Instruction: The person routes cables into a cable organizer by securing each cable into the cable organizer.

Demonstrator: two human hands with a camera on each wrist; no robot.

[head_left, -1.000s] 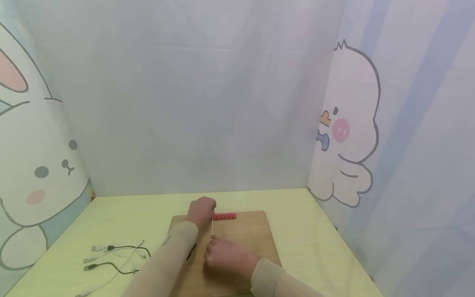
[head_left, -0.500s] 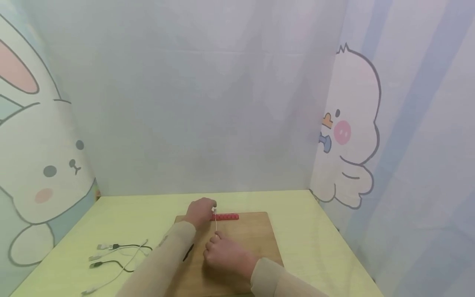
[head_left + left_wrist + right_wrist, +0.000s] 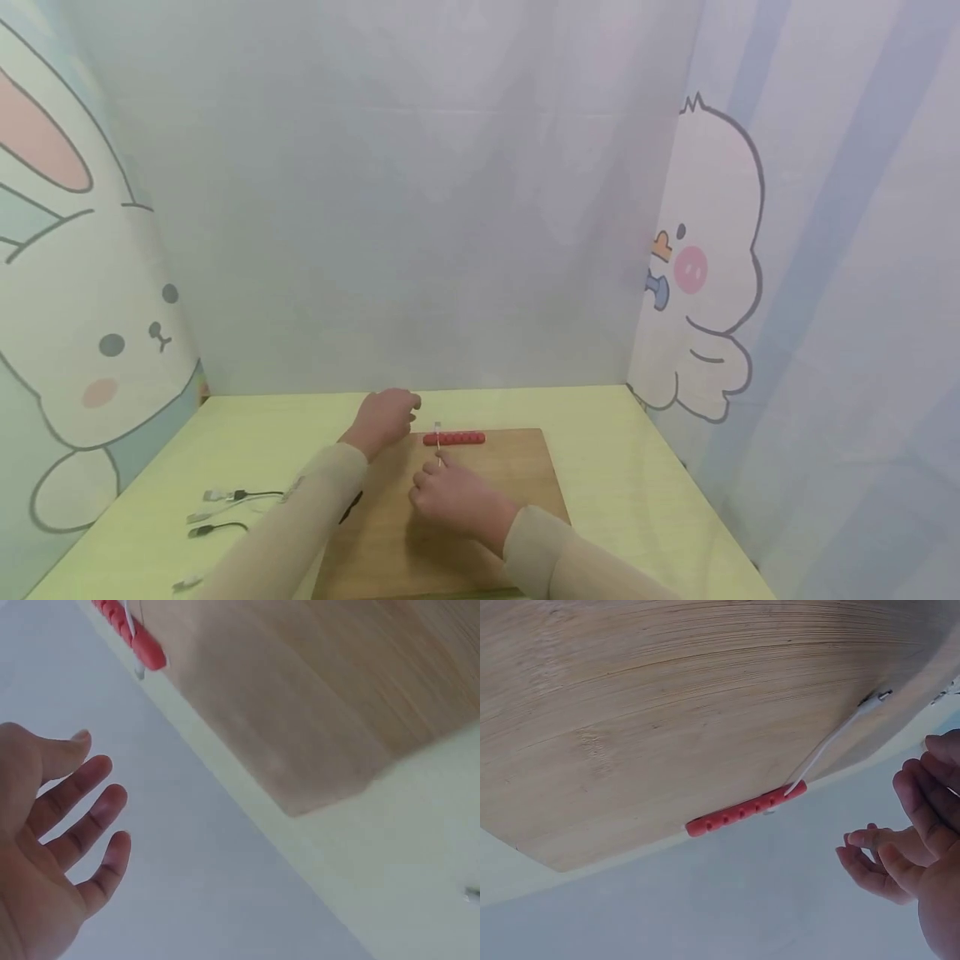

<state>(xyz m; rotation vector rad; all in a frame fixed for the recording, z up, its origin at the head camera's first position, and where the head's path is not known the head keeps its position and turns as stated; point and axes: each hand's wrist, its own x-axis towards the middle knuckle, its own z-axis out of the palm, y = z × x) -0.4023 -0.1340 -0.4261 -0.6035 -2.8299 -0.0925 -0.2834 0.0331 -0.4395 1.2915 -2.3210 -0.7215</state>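
A red cable holder strip point(image 3: 463, 438) with a row of slots lies along the far edge of a wooden board point(image 3: 517, 492). Across its left end runs a short white cable point(image 3: 821, 750), one tip past the strip, its other plug on the board. My left hand point(image 3: 384, 418) is left of the strip, above the board's far-left corner; its spread fingers hold nothing in the left wrist view. My right hand point(image 3: 461, 500) is over the middle of the board, beside the cable's near part. In the right wrist view its fingers are loosely bent and stand apart from the cable.
Several black and white USB cables point(image 3: 217, 495) lie on the pale yellow table point(image 3: 600, 467) left of the board, partly behind the left sleeve. A dark piece point(image 3: 350, 507) shows beside that sleeve. Curtains with cartoon animals point(image 3: 712, 250) enclose the table's back and sides.
My left hand has let go of the white cable's far end and moved left. The cable now lies across the strip. My right hand has stayed nearly in place and let go of the cable.
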